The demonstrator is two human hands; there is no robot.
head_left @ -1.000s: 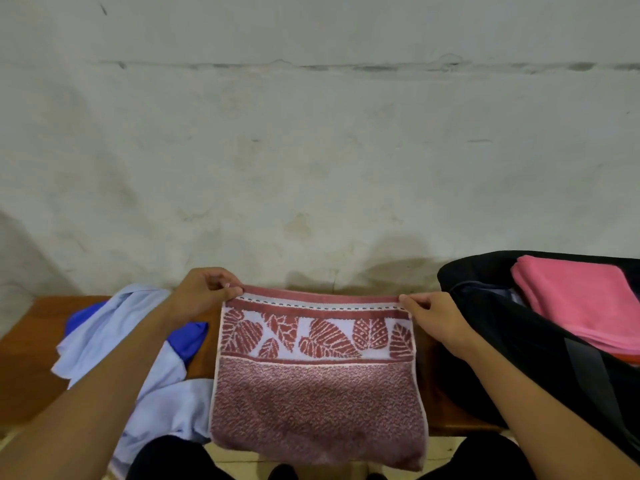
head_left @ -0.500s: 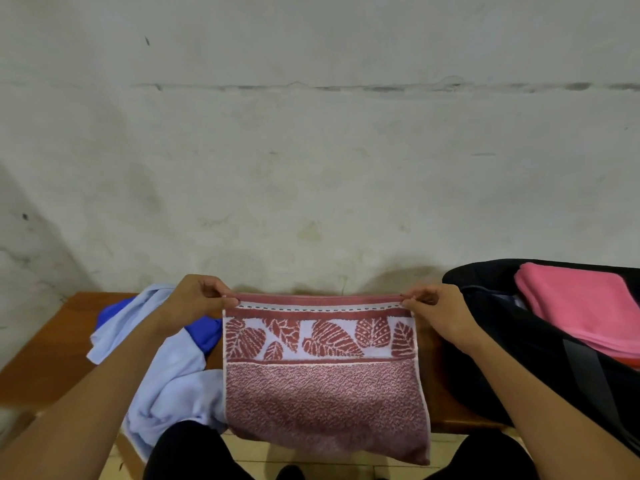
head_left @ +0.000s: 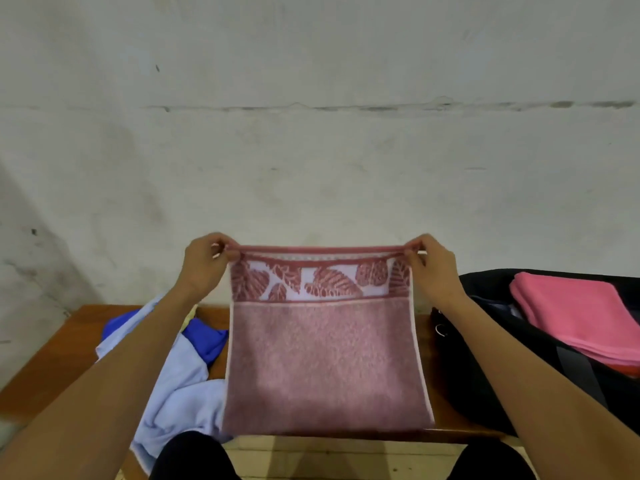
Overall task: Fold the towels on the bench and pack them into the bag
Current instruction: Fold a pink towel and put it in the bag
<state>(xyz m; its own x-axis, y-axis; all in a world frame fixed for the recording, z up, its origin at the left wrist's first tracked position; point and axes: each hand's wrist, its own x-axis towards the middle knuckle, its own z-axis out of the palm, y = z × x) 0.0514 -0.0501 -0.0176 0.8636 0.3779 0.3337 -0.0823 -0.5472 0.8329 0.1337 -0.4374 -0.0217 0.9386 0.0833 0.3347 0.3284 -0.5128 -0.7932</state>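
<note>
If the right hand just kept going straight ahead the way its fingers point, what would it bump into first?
The right hand pinches the towel's top corner, fingers pointing up and forward. That line looks free until the wall, though depth is hard to judge.

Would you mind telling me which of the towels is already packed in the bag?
The plain pink towel, folded flat inside the black bag. The leaf-patterned towel hangs from both hands, and the light blue one lies crumpled on the bench.

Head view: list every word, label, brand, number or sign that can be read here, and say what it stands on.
None can be read.
Patterned towel, pinched by the left hand and right hand: leaf motifs only, no lettering.
Black bag: a small pale mark, too small to read.
Pink towel, light blue cloth, wall: no text.
</note>
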